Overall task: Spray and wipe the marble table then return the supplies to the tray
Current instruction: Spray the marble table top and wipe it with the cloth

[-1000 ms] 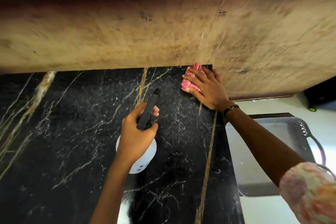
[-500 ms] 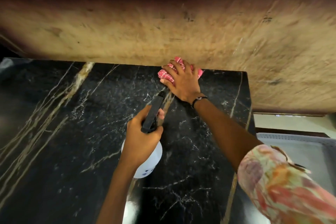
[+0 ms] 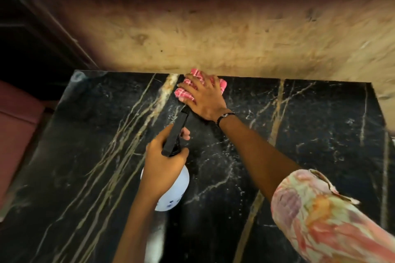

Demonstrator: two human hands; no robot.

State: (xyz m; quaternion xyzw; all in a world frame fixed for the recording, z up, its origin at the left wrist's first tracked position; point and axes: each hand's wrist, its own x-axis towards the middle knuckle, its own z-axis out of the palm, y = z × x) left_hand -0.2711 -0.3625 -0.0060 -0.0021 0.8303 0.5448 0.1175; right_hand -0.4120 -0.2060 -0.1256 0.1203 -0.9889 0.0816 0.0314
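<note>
Pressing flat on a pink checked cloth [image 3: 188, 86] at the far edge of the black marble tabletop [image 3: 310, 134], right hand [image 3: 203, 97] spread wide, fingers [image 3: 193, 80] splayed over the fabric rather than closed around it. Lying bunched beneath those fingers, the cloth showing past them on the far side and to the left, touching the tan stained wall [image 3: 213, 34] that rises behind the tabletop. Wearing a thin dark bracelet [image 3: 224, 115] at the wrist, and a floral sleeve [image 3: 324, 215] further back along the arm.

Gripping a white spray bottle [image 3: 173, 192] just nearer than the cloth, left hand [image 3: 164, 162] wrapped around the neck, fingers [image 3: 185, 133] curled closed under the black trigger head [image 3: 176, 130]. Pointing the black nozzle toward the right hand, its tip just beside the heel of that palm. Sitting below the left fingers, the bottle's rounded white body; whether resting on the marble or lifted, cannot tell.

Glistening with fine droplets, the marble to the right of the bottle. Running in gold and white streaks across the stone, veins passing left of both hands.
</note>
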